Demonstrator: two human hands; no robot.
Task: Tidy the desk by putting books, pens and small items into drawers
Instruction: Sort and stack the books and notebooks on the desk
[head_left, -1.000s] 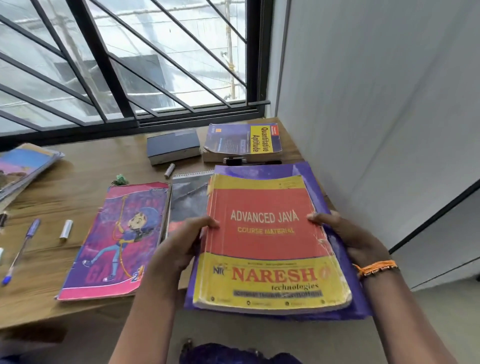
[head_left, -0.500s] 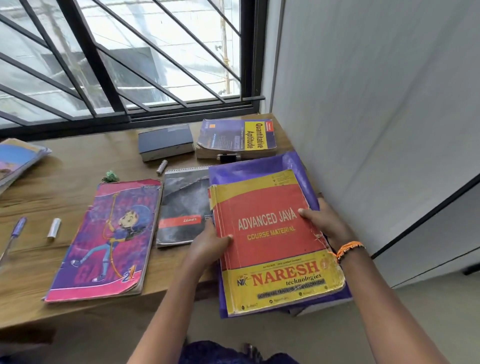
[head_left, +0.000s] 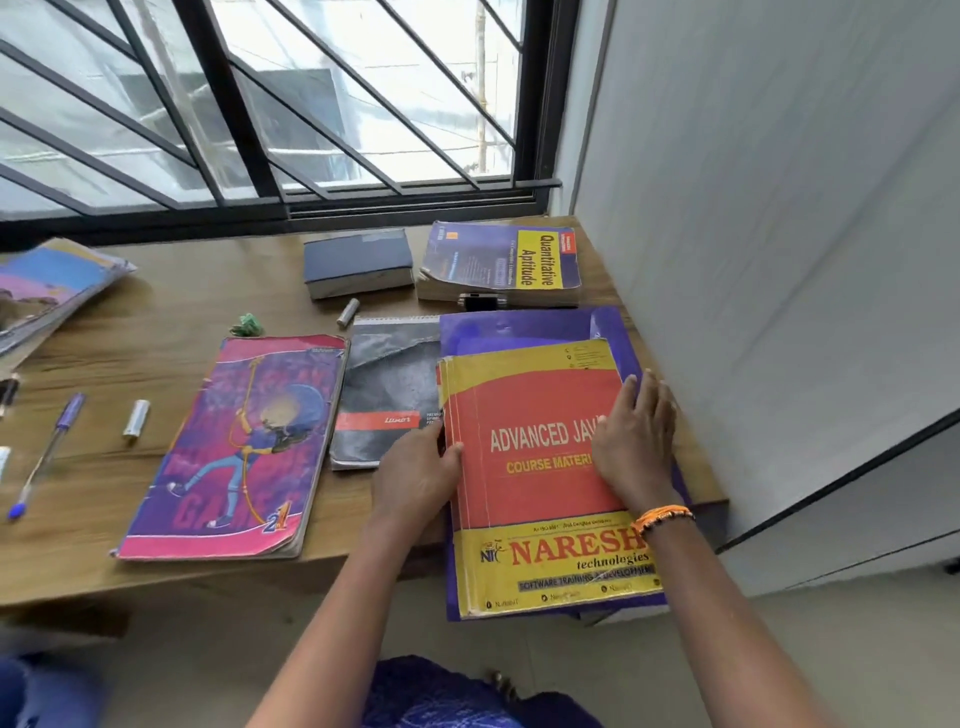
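Observation:
A red and yellow "Advanced Java" book (head_left: 535, 467) lies on a purple folder (head_left: 519, 327) at the right end of the wooden desk (head_left: 130, 332), both overhanging the front edge. My left hand (head_left: 421, 473) grips the book's left edge, thumb on the cover. My right hand (head_left: 634, 441) rests flat on the cover with straight fingers. To the left lie a grey spiral notebook (head_left: 389, 384) and a pink and purple cartoon notebook (head_left: 234, 447). A blue pen (head_left: 47, 452) and a white cap (head_left: 136, 418) lie further left.
At the back are a "Quantitative Aptitude" book (head_left: 498, 260), a dark blue book (head_left: 358, 260), a small grey cylinder (head_left: 348, 312), a green item (head_left: 248, 325) and a black item (head_left: 480, 300). More books (head_left: 47, 280) lie far left. A white wall borders the desk's right side.
The book and folder have come down from being held up and slid away from me onto the desk. My right hand left the book's right edge and now lies flat on its cover.

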